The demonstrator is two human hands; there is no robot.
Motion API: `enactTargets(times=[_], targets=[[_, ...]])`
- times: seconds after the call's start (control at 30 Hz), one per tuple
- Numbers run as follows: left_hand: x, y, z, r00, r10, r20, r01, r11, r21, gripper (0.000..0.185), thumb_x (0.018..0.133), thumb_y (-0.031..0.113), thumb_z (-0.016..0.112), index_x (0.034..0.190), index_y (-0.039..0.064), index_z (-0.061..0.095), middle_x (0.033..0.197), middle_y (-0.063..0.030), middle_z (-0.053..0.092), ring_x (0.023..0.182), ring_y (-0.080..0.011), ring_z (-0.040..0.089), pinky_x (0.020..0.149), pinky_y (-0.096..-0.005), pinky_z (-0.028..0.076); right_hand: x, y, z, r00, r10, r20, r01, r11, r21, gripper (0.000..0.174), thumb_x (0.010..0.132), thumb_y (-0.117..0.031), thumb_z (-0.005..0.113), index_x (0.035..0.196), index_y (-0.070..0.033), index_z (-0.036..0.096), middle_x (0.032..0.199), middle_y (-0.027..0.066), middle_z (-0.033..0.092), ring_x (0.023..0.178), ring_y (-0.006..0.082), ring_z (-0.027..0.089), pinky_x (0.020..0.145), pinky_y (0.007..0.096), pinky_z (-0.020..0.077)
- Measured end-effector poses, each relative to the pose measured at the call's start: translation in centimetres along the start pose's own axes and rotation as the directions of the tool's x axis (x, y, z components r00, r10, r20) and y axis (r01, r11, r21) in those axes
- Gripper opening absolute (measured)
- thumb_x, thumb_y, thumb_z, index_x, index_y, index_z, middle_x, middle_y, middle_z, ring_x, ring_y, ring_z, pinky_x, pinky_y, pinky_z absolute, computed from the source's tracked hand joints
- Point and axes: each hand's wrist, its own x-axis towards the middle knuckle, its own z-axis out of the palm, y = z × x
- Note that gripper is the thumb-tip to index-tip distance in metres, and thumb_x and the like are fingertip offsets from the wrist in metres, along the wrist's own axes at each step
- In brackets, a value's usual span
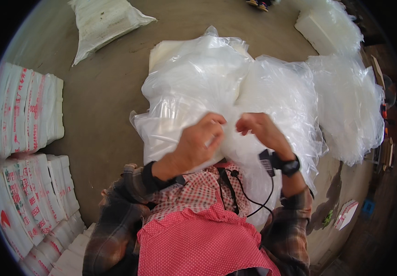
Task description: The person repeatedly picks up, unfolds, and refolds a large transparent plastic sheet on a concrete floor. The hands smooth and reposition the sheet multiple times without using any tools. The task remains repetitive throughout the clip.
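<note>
Over a heap of clear plastic bags (198,81) in front of me, both hands are raised a short distance apart. My left hand (200,136) has its fingers curled, with the thumb and forefinger forming a loop. Blur covers the bent fingers of my right hand (262,129). Hazy translucent film lies between and behind the hands; whether either one pinches it is not clear. Pale sheets (158,55) show under the bags' far left edge. Just right of my right hand lies another pile of thin plastic bags (281,89).
Stacks of white foam boxes with red printing (22,110) stand at left. A stuffed white sack (105,24) lies on the concrete floor (94,103). More plastic bags (350,103) are piled at right. A black cable (250,203) hangs near my right wrist. A person's shoes (257,5) show far ahead.
</note>
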Motion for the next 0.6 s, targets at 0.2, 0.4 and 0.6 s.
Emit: enactTargets(times=[0.2, 0.4, 0.6], targets=[[-4.4, 1.8, -2.3, 0.972, -0.086, 0.217, 0.118, 0.983, -0.139, 0.023, 0.082, 0.009, 0.064, 0.104, 0.005, 0.06, 0.118, -0.0113, 0.052, 0.096, -0.0219, 0.057, 0.072, -0.0282, 0.05, -0.5, 6.5, 5.9, 0.98, -0.114, -0.166, 0.173, 0.896, 0.41, 0.036, 0.099, -0.028, 0.046, 0.073, -0.004, 0.055, 0.066, -0.0021, 0.053, 0.06, 0.0061, 0.046, 0.056, 0.0212, 0.0371], [-4.2, -2.6, -4.5, 0.796, -0.565, 0.217, 0.605, 0.754, -0.256, 0.034, 0.091, 0.028, 0.056, 0.113, 0.001, 0.056, 0.114, -0.0111, 0.056, 0.089, -0.0145, 0.057, 0.064, -0.0236, 0.046, -2.6, 6.6, 5.5, 0.949, 0.024, -0.316, 0.197, 0.736, 0.648, 0.035, 0.099, -0.029, 0.046, 0.076, -0.004, 0.057, 0.066, -0.0028, 0.053, 0.058, 0.0048, 0.045, 0.055, 0.0199, 0.0368], [-3.3, -1.5, -1.5, 0.778, -0.374, 0.504, 0.519, 0.835, -0.181, 0.04, 0.097, 0.033, 0.045, 0.117, 0.001, 0.058, 0.096, -0.0036, 0.059, 0.072, -0.0067, 0.052, 0.054, -0.0182, 0.038, -3.4, 5.7, 5.5, 0.929, -0.071, -0.364, 0.279, 0.781, 0.559, 0.032, 0.099, -0.025, 0.045, 0.077, -0.004, 0.055, 0.067, 0.0009, 0.054, 0.061, 0.0078, 0.048, 0.059, 0.0221, 0.0404]])
